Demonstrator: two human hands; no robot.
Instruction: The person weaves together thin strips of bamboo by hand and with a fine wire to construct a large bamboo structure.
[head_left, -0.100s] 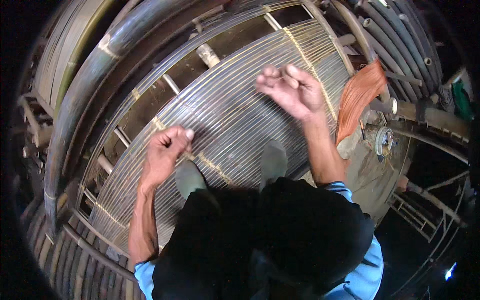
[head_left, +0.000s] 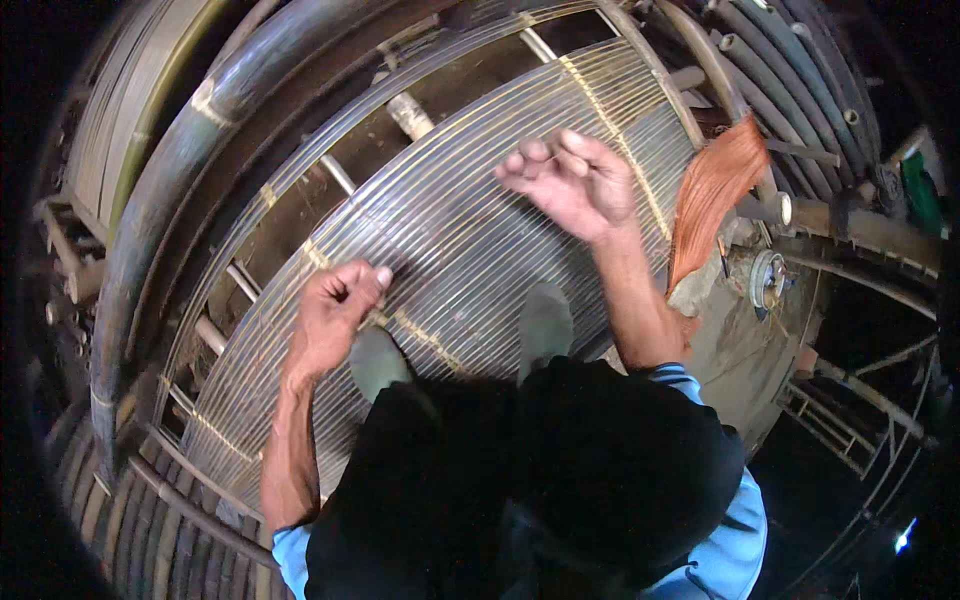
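Observation:
Beneath me lies a slatted panel (head_left: 450, 220) of long thin strips, which look like split bamboo, crossed by pale yellow lashing lines (head_left: 590, 95). Over its left part, beside a lashing line, my left hand (head_left: 335, 305) is closed, thumb against forefinger. My right hand (head_left: 575, 185) hovers above the panel farther right, fingers curled in and thumb drawn to the forefinger. Any thin strand in either pinch is too fine to make out. Close to the right forearm hangs a flat bundle of orange-brown strands (head_left: 715, 195), draped at the panel's right end.
My two feet, in grey-green footwear (head_left: 547, 320), stand on the panel. A thick dark bamboo pole (head_left: 165, 180) curves along the left and far side. More poles (head_left: 800, 90) are stacked at far right. A round metal-rimmed container (head_left: 768, 282) stands on the floor at right.
My right hand has shifted slightly left, its fingers still curled. The left hand has moved very little and stays closed.

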